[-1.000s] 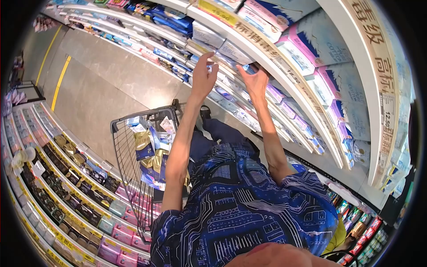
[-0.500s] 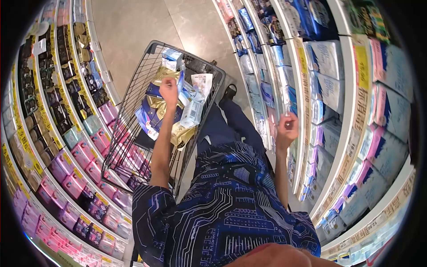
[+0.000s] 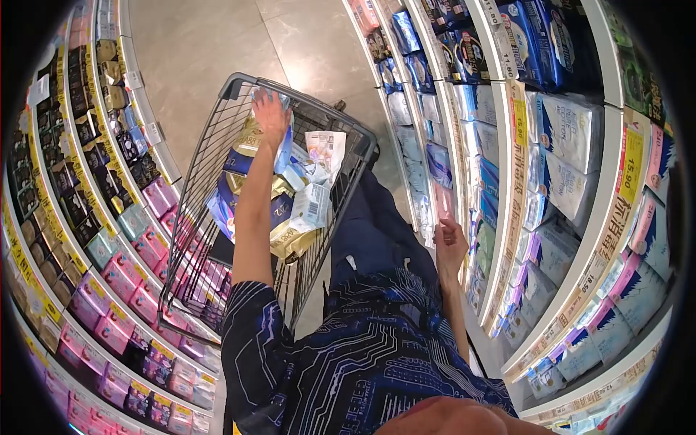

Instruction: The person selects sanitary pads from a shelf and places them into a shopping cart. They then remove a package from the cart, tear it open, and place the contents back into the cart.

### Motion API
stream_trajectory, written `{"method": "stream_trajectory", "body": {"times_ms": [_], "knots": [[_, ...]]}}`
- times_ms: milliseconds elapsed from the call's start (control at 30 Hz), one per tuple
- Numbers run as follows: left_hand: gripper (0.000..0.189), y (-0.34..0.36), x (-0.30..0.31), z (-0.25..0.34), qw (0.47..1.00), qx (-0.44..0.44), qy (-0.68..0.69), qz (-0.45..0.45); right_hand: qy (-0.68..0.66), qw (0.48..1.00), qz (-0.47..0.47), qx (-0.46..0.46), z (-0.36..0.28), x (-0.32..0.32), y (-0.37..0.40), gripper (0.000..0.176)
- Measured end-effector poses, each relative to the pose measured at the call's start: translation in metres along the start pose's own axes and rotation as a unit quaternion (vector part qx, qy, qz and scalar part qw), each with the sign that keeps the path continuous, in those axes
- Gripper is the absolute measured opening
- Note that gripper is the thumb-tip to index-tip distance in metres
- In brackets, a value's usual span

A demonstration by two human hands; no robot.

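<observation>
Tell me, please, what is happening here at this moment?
The person's left hand is over a light-blue pack at the far end of a wire shopping cart; whether it has a grip on it, I cannot tell. Gold-and-navy packs also lie inside. The right hand, loosely curled, is beside the right-hand shelves, with nothing visible in it.

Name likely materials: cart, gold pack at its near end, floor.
Cart: probably metal wire, grey, satin; thin, evenly spaced bars. Its bulky dark corner caps look like matte plastic.
Gold pack: likely glossy plastic film or foil laminate; creases and bright highlights.
Floor: smooth, semi-polished; soft light reflection and thin seams suggest tile, though stone is possible.
</observation>
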State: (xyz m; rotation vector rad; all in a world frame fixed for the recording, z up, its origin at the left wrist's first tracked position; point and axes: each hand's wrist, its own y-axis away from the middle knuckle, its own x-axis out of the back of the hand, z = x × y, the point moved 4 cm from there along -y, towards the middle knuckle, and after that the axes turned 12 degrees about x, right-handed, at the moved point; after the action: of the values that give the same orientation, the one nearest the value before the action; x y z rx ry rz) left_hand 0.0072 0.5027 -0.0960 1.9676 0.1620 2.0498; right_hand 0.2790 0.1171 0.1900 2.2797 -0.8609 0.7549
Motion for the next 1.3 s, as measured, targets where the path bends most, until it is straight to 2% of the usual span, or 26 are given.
{"method": "stream_trajectory", "body": {"times_ms": [100, 133, 233, 300, 367, 467, 567, 600, 700, 833, 867, 967, 1000, 1033, 1100, 1133, 1167, 1200, 1233, 1300], "knots": [[0.076, 0.005, 0.014, -0.001, 0.996, -0.066, -0.060, 0.031, -0.008, 1.000, 0.000, 0.000, 0.009, -0.002, 0.004, 0.019], [0.077, 0.001, 0.018, -0.002, 0.994, -0.065, -0.084, -0.030, -0.014, 1.000, -0.007, -0.002, 0.007, -0.003, 0.004, 0.019], [0.076, -0.004, 0.004, -0.020, 0.986, -0.115, -0.103, -0.066, -0.026, 1.000, -0.007, -0.003, -0.002, -0.004, 0.006, 0.020], [0.074, -0.008, 0.012, -0.032, 0.976, -0.118, -0.137, -0.123, -0.027, 1.000, -0.008, 0.002, -0.003, -0.008, 0.008, 0.021], [0.074, -0.014, 0.010, -0.037, 0.951, -0.187, -0.243, -0.045, -0.029, 0.999, -0.012, -0.006, -0.012, -0.009, 0.011, 0.021], [0.074, -0.021, 0.005, -0.037, 0.938, -0.200, -0.281, -0.039, -0.045, 0.999, -0.006, 0.002, -0.011, -0.013, 0.015, 0.020], [0.068, -0.001, 0.033, -0.026, 0.928, -0.199, -0.309, -0.066, -0.054, 0.998, -0.010, 0.004, -0.010, -0.013, 0.022, 0.019], [0.061, -0.004, 0.021, -0.034, 0.933, -0.206, -0.292, -0.042, -0.051, 0.999, -0.011, 0.007, -0.012, -0.011, 0.024, 0.020], [0.058, 0.017, 0.049, -0.039, 0.955, -0.228, -0.188, -0.003, -0.049, 0.999, -0.019, 0.013, -0.019, -0.005, 0.033, 0.020], [0.060, 0.070, 0.101, -0.047, 0.988, -0.147, -0.034, 0.025, -0.070, 0.996, -0.020, 0.050, -0.028, 0.002, 0.042, 0.020], [0.054, 0.088, 0.121, -0.049, 0.993, -0.111, 0.010, 0.026, -0.077, 0.995, -0.019, 0.067, -0.029, 0.003, 0.043, 0.020], [0.056, 0.149, 0.175, -0.049, 0.988, 0.074, 0.137, -0.002, -0.109, 0.988, -0.010, 0.112, -0.024, 0.002, 0.047, 0.021], [0.047, 0.173, 0.197, -0.045, 0.955, 0.054, 0.291, -0.008, -0.103, 0.989, -0.019, 0.103, -0.030, 0.005, 0.047, 0.022], [0.043, 0.193, 0.201, -0.045, 0.921, 0.078, 0.380, -0.024, -0.107, 0.987, -0.027, 0.114, -0.033, 0.010, 0.047, 0.023], [0.037, 0.230, 0.204, -0.041, 0.827, 0.121, 0.547, -0.054, -0.117, 0.983, -0.047, 0.136, -0.037, 0.019, 0.047, 0.025], [0.034, 0.254, 0.215, -0.028, 0.800, 0.140, 0.575, -0.095, -0.128, 0.980, -0.055, 0.140, -0.036, 0.021, 0.046, 0.027], [0.043, 0.275, 0.214, -0.012, 0.723, 0.158, 0.661, -0.124, -0.139, 0.978, -0.063, 0.143, -0.033, 0.022, 0.046, 0.028], [0.049, 0.299, 0.221, 0.016, 0.654, 0.132, 0.728, -0.155, -0.148, 0.976, -0.071, 0.143, -0.030, 0.024, 0.048, 0.029], [0.047, 0.314, 0.201, 0.030, 0.557, 0.174, 0.788, -0.197, -0.197, 0.967, -0.079, 0.143, -0.029, 0.027, 0.051, 0.032], [0.055, 0.349, 0.214, 0.094, 0.564, 0.150, 0.784, -0.214, -0.290, 0.941, -0.093, 0.147, -0.026, 0.037, 0.052, 0.036]]}}
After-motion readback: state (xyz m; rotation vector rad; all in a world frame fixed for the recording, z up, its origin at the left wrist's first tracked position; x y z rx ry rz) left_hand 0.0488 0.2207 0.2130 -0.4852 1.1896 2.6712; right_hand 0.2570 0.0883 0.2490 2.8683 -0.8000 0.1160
